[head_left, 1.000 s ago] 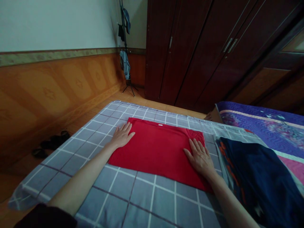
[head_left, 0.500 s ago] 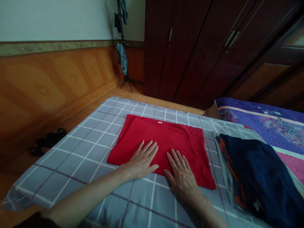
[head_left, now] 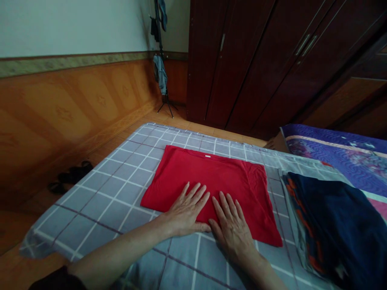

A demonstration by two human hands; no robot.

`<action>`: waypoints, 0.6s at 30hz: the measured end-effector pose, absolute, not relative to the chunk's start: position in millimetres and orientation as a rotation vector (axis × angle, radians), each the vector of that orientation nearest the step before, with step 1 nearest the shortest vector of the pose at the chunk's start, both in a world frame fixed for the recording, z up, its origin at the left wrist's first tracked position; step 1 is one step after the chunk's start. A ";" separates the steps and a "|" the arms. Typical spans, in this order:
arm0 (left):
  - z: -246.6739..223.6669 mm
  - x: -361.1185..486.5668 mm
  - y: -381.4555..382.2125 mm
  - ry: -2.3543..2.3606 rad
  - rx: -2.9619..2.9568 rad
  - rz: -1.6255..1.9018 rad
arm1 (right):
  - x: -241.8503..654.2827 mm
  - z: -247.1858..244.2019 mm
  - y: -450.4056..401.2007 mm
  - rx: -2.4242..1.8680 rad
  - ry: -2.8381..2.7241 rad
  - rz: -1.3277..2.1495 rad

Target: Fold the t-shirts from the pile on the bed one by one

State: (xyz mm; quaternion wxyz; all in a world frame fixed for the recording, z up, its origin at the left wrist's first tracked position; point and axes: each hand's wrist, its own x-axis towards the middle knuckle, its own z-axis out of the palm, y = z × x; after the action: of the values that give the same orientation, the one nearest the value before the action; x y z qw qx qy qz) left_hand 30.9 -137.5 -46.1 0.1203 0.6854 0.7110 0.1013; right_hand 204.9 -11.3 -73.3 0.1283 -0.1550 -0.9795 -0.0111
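A red shirt (head_left: 223, 173), folded into a wide flat shape, lies on the grey checked sheet (head_left: 117, 177). A small white label shows near its far edge. Flat on the near middle part of the shirt rests my left hand (head_left: 189, 207), fingers spread. Beside it on the right, my right hand (head_left: 231, 219) also lies flat with its fingers apart on the cloth. The two thumbs almost touch at the near edge of the shirt. Neither hand grips anything.
To the right is a stack of folded dark blue clothes (head_left: 335, 217) with orange and grey layers. Behind it lies a purple patterned bedspread (head_left: 326, 145). A dark red wardrobe (head_left: 236, 60) and a coat stand (head_left: 161, 52) stand beyond. Black footwear (head_left: 74, 175) is on the floor at left.
My left hand has slid right along the near edge of the shirt, closer to my right hand. The whole view has shifted slightly. The shirt keeps its folded shape.
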 end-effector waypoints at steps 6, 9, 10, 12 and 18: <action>-58.0 -18.3 -198.3 2.451 1.852 0.187 | 255.8 -81.3 18.4 -0.653 -2.713 -0.066; -71.0 -48.0 -234.5 2.679 1.666 0.202 | 281.4 -84.4 35.5 -0.755 -2.691 0.015; -73.9 -57.2 -242.0 2.735 1.582 0.231 | 287.4 -85.0 41.2 -0.809 -2.679 0.042; -75.5 -74.2 -246.0 2.804 1.416 0.353 | 295.1 -84.8 53.7 -0.971 -2.638 0.077; -68.3 -111.1 -188.3 2.752 1.269 0.954 | 288.9 -70.1 97.2 -1.347 -2.586 0.222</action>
State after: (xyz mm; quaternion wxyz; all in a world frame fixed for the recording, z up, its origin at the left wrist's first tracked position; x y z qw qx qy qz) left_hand -111.1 -188.3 -68.3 -0.0179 0.3994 0.8660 0.3002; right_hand 288.9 97.2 -70.1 0.1082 -0.4579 -0.8791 0.0754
